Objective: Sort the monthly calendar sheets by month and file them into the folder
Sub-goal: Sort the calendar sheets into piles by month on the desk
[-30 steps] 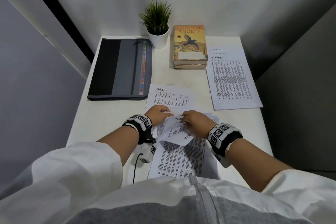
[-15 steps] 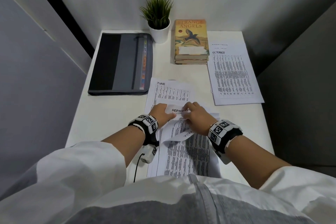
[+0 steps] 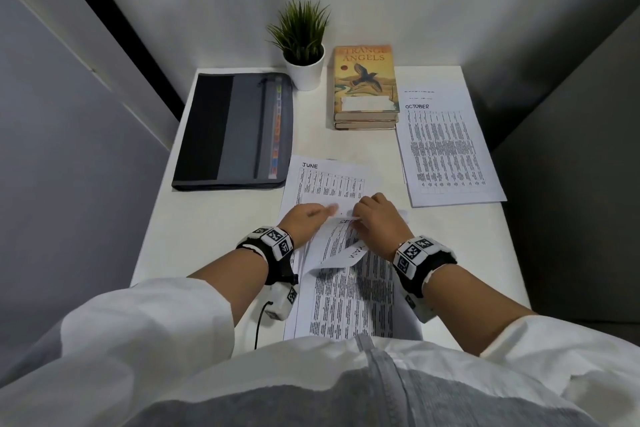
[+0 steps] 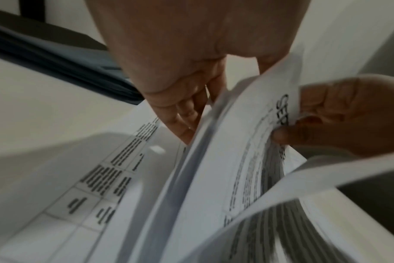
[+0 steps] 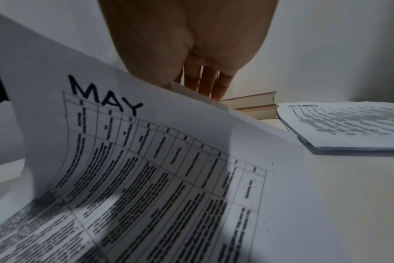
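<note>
**Still leafing the stack; nothing filed yet**

Nearest us, at 6 o'clock on the desk (image 3: pixel 207 218), lies the stack (image 3: pixel 349 302) we are working through. Our right hand (image 3: pixel 379 220) curls over the lifted top edges of several sheets, thumb pinching them; one bent-back sheet reads MAY (image 5: pixel 106 97), and the sheet standing under the fingers starts with SEP (image 4: pixel 283 110). Our left hand (image 3: pixel 304 218) lies just beside it with its fingers out fairly straight, slipped in among the raised leaves; it is blurred, but we see no pinch.

Just beyond the hands, the JUNE sheet (image 3: pixel 325 180) lies flat, partly under them. At 2 o'clock the OCTOBER pile (image 3: pixel 446 149) sits well apart, with at least one more heading peeping out above it, too faint to read. At 10 o'clock the folder (image 3: pixel 235 130) lies closed, its coloured tabs showing, with no sheet in it that we can see.

We judge the sorting early: one pile begun, most sheets unsorted, filing not started.

The head view gives the layout but hides the fingers. The left wrist view shows the fingers between the leaves and the SEP heading; the right wrist view shows MAY plainly, the OCTOBER pile's layered edge, and the books (image 5: pixel 252 105) behind. Only the head view shows the plant (image 3: pixel 303 45) at 12 o'clock.
</note>
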A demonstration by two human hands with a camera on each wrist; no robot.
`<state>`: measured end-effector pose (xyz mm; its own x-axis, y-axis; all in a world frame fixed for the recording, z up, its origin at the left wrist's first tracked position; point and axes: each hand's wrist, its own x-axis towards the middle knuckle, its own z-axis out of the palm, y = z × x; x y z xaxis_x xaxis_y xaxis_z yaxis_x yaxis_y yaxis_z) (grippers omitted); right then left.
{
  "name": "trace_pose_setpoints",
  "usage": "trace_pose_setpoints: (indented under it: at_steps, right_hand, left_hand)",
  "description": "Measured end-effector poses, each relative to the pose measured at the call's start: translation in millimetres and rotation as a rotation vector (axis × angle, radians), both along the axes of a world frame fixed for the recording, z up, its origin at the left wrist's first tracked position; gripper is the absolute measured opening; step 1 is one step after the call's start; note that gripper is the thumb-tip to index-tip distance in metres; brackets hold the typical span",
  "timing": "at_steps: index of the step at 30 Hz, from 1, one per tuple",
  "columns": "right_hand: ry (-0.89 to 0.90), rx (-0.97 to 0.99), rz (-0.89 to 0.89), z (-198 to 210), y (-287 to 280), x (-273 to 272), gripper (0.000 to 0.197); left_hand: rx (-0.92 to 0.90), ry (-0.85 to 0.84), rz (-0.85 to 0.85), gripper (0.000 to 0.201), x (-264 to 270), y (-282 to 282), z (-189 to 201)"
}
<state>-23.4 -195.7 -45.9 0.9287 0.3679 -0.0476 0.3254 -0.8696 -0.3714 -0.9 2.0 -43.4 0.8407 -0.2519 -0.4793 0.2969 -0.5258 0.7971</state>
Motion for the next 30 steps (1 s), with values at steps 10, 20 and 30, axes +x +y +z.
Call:
trace_pose_setpoints:
  at_steps: [10, 20, 30]
  right_hand:
    - [0.023, 0.155, -0.045, -6.6, -0.5, -16.9, 0.015]
    - [0.077, 0.179, -0.08, -8.1, 0.5, -18.6, 0.003]
    - [0.09, 0.212, -0.067, -10.0, 0.9, -20.3, 0.021]
  left_hand:
    - [0.148, -0.052, 0.051, 0.033, 14.6, -1.3, -8.9]
    - [0.117, -0.023, 0.088, 0.044, 18.6, 0.4, -10.7]
    - [0.065, -0.017, 0.099, 0.05, 19.1, 3.1, -15.1]
